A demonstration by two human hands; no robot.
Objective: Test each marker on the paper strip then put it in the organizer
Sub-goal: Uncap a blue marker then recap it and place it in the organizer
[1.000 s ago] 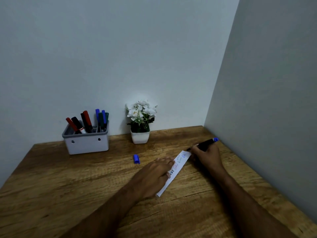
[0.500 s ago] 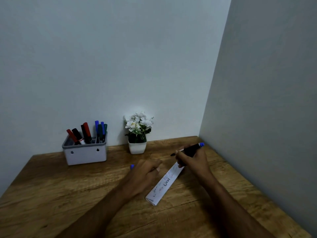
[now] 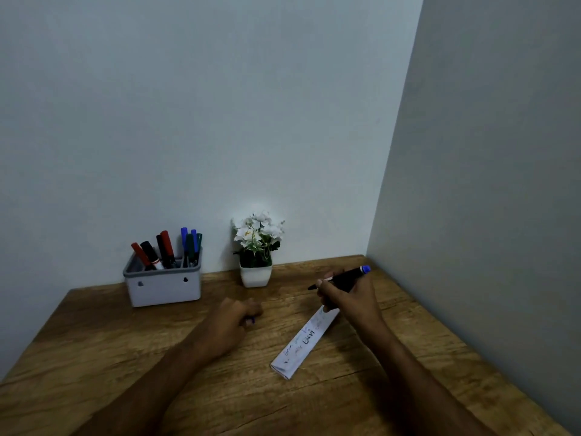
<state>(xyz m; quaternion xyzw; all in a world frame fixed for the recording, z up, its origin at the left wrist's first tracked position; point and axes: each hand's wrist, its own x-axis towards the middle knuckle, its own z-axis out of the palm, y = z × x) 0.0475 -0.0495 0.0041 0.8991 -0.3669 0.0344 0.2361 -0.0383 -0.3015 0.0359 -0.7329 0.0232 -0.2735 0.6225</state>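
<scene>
My right hand (image 3: 349, 297) holds an uncapped black marker (image 3: 344, 277) with a blue end, its tip pointing left and lifted above the paper strip (image 3: 306, 338). The white strip lies on the wooden table (image 3: 94, 357) with scribbles in several colours. My left hand (image 3: 234, 319) is curled over the small blue cap (image 3: 250, 320), of which only a sliver shows under the fingers. The grey organizer (image 3: 163, 286) stands at the back left with several red, black, blue and green markers in it.
A white pot with white flowers (image 3: 256, 250) stands against the back wall between the organizer and my right hand. A grey side wall (image 3: 487, 215) runs along the table's right edge.
My right hand lifted the marker off the strip's far end. My left hand left the strip, moved left and closed over the blue cap.
</scene>
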